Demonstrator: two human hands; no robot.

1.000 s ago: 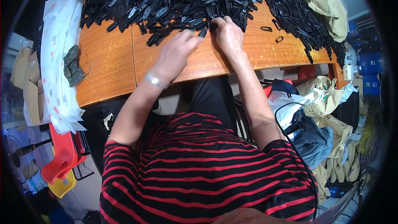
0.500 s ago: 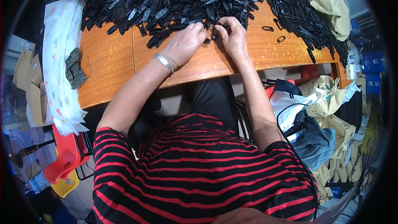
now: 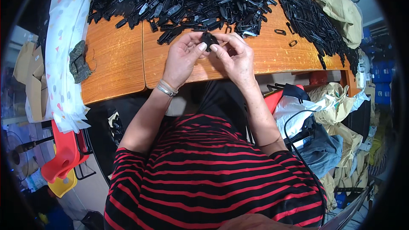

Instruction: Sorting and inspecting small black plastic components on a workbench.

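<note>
A small black plastic piece (image 3: 208, 41) is pinched between both my hands, just above the near part of the wooden table. My left hand (image 3: 184, 57) grips its left side with thumb and fingers, a bracelet at the wrist. From the right, my right hand (image 3: 237, 55) holds it with thumb and forefinger. The fingers cover part of the piece, so its exact kind cannot be made out. Beyond my hands lies a big heap of black plastic clip-like parts (image 3: 179, 6). Its near edge almost reaches my fingertips.
A second pile of slim black frames (image 3: 315, 25) runs down the table's right side, with a few loose frames (image 3: 280, 32) beside it. A dark knitted cloth (image 3: 78, 61) rests by a patterned white sheet (image 3: 64, 55) on the left. Paper bags (image 3: 338, 15) stand at the right.
My hands, earlier apart at the heap's edge, have come together nearer to me. Both now hold one black piece between them, with the left hand turned thumb up.
</note>
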